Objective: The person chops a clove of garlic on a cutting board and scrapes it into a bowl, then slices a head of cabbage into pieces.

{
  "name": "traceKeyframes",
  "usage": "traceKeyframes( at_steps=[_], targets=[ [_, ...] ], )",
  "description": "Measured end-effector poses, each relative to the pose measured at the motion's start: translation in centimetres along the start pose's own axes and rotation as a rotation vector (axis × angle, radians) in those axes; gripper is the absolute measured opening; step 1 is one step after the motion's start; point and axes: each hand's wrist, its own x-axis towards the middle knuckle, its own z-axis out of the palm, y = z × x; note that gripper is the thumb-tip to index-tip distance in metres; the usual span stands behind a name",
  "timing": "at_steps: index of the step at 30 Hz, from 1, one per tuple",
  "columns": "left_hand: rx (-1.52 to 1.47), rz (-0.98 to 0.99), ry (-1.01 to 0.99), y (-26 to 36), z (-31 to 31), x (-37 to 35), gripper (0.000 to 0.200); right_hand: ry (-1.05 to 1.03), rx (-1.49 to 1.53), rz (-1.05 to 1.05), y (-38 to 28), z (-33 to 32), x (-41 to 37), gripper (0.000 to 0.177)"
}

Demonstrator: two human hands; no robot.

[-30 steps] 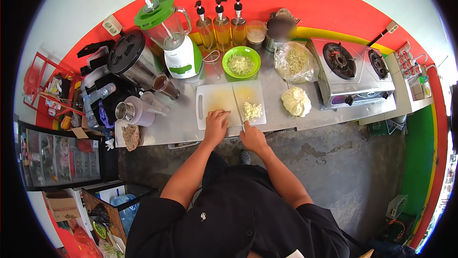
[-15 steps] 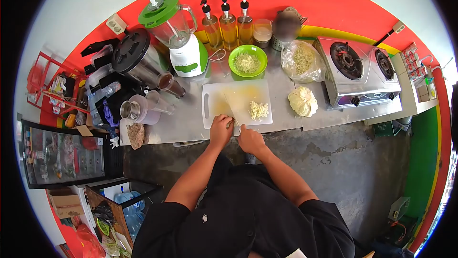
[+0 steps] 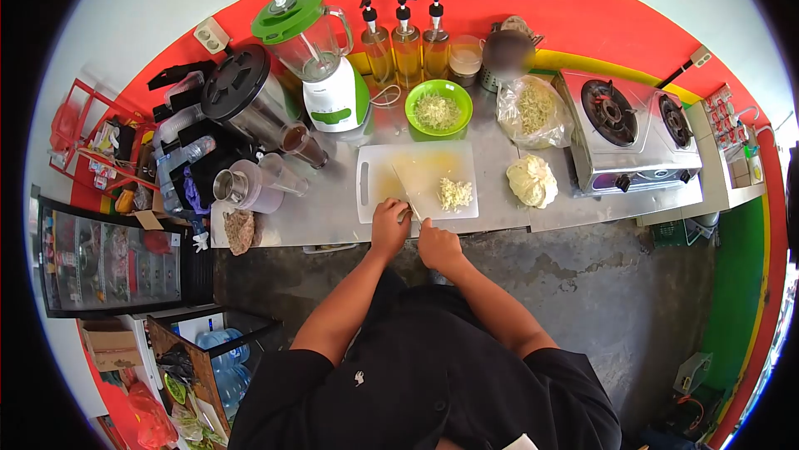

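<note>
My right hand (image 3: 439,247) is closed round the handle of a knife (image 3: 406,184), its blade pointing away over the white cutting board (image 3: 373,169). At the board's near edge, my left hand (image 3: 390,227) has its fingers curled beside the blade; whatever they pinch is hidden. A pile of chopped pale vegetable (image 3: 455,194) lies on the right of the board. Behind the board stands a green bowl (image 3: 410,107) with pale shredded vegetable in it. A whole cabbage (image 3: 531,182) sits right of the board.
Along the back stand a green-lidded blender (image 3: 330,105), several pump bottles (image 3: 408,52) and a plastic bag of pale shreds (image 3: 533,113). A two-burner gas stove (image 3: 620,142) is at the right. Left are a large black-lidded container (image 3: 241,92) and several cups.
The view has shifted slightly, so the counter things appear a little to the right. Both hands keep about the same place at the board, the knife still in the right one.
</note>
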Motion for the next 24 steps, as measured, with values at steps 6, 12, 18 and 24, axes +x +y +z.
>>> traceKeyframes(
  at_steps=[6,12,18,24],
  targets=[
    [-0.004,0.044,-0.015,-0.5,0.0,0.5,0.014,-0.027,-0.003,-0.009,0.5,-0.4,1.0,0.024],
    [-0.01,0.009,-0.003,-0.6,0.1,0.3,0.014,-0.05,-0.012,0.004,-0.3,-0.5,0.7,0.026],
    [-0.052,0.024,0.01,-0.8,-0.2,0.0,0.014,-0.104,-0.106,0.023,-0.7,-1.5,0.2,0.03],
    [-0.068,0.042,0.005,-0.9,-0.5,-0.3,0.016,-0.127,-0.12,0.004,-0.7,-2.0,1.1,0.032]
  ],
)
